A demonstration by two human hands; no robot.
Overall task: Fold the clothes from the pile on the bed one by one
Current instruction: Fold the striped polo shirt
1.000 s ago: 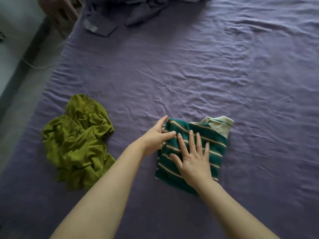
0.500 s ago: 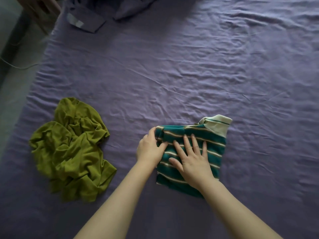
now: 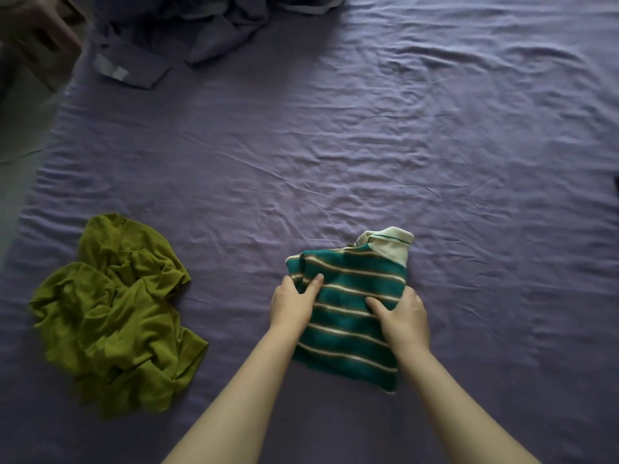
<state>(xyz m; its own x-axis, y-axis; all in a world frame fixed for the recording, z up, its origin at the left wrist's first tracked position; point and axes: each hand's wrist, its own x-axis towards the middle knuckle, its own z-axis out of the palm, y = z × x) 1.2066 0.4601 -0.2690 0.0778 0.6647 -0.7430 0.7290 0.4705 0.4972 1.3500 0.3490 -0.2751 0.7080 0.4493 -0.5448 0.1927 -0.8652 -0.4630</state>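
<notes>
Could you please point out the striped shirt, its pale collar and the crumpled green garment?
striped shirt [image 3: 348, 316]: head view, middle of folded body.
pale collar [image 3: 392, 244]: head view, collar flap.
green garment [image 3: 117, 316]: head view, centre of heap.

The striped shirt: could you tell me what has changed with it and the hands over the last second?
The right hand, earlier pressing flat on top of the striped shirt, has slid to its right edge and gripped it. The left hand has closed on the left edge, so both hands now pinch the folded bundle, whose top left corner has bunched up. The crumpled green garment stays unfolded on the purple sheet.
</notes>
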